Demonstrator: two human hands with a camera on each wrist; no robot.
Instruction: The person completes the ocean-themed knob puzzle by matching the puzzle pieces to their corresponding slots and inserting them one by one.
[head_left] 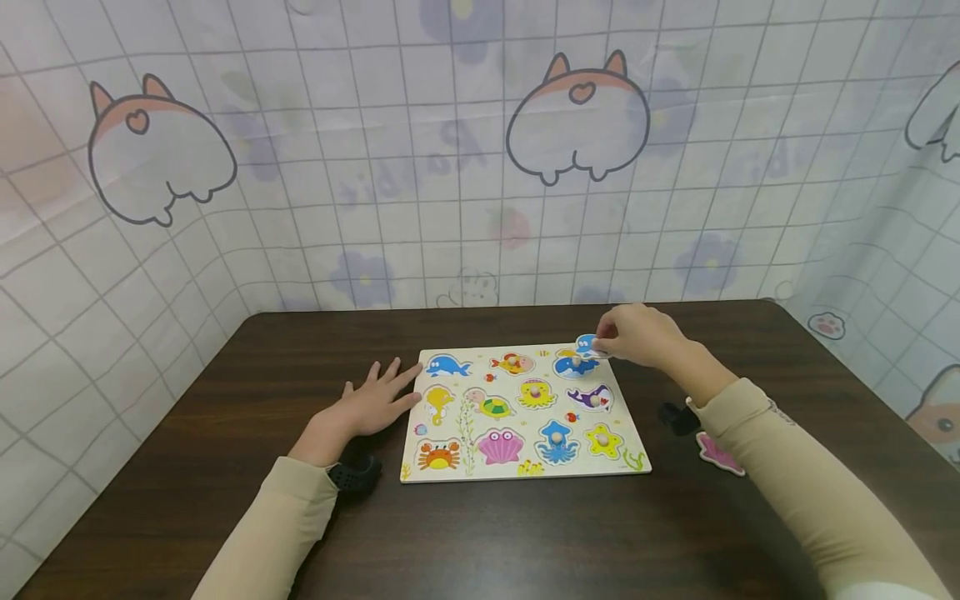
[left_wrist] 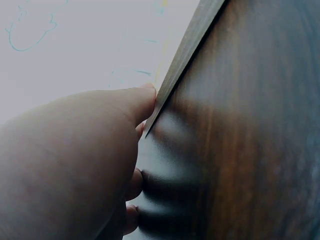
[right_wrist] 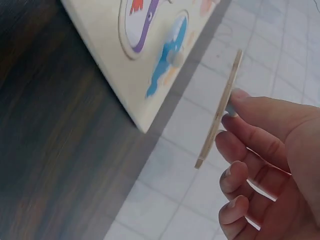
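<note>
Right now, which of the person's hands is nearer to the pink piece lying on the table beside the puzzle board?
The right. The right hand is above the board's far right corner, holding a blue piece; the pink piece lies by that forearm. The left hand rests flat at the board's opposite edge.

right hand (right_wrist: 270, 165): pinches thin wooden puzzle piece (right_wrist: 220, 112), seen edge-on, lifted clear of the board | fingers (right_wrist: 250, 142): curled below the piece | puzzle board (right_wrist: 115, 75): on dark wooden table (right_wrist: 45, 150), its corner near the piece, blue knobbed animal piece (right_wrist: 167, 57) seated in it
</note>
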